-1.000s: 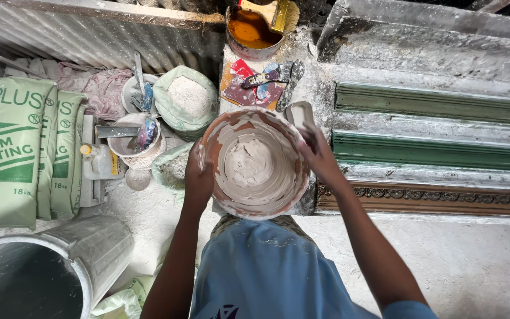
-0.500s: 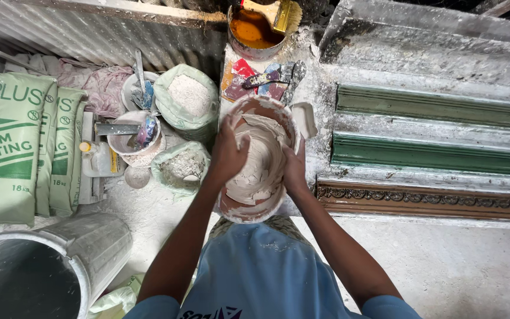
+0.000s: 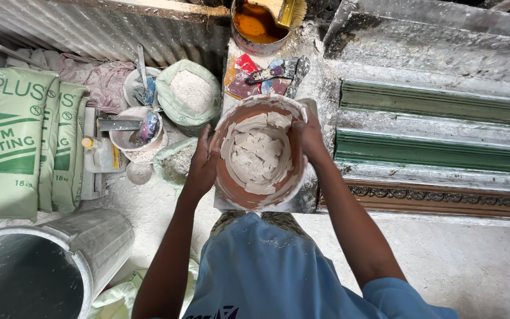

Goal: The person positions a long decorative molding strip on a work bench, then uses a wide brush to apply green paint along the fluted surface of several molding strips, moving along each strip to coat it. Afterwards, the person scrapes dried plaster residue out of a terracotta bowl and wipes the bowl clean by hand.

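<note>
Bowl: a flexible reddish-brown mixing bowl (image 3: 259, 152) sits at the near edge of a plaster-crusted bench (image 3: 320, 82), straight in front of the person; inside it lies a cracked, broken-up sheet of hardened white plaster (image 3: 257, 155).
Left hand: the left hand (image 3: 203, 160) is pressed flat against the bowl's left wall, fingers spread up along the outside.
Right hand: the right hand (image 3: 309, 134) clamps the right rim, fingers curled over the edge; the two hands squeeze the bowl between them.
Bench top: behind the bowl lie paint-stained scrapers (image 3: 267, 75), and beyond them a tin of amber liquid (image 3: 259, 25) with a brush (image 3: 284, 9) resting in it.
Right side: long green cornice moulds (image 3: 438, 127) run off to the right, with a carved brown strip (image 3: 444, 198) below them.
Floor, left: white dust everywhere; an open sack of white powder (image 3: 189, 94), a small pot with tools (image 3: 137, 133), stacked green plaster bags (image 3: 13, 136), and a large grey bucket (image 3: 42, 266) near the camera.
Back wall: corrugated metal sheeting (image 3: 90, 29).
</note>
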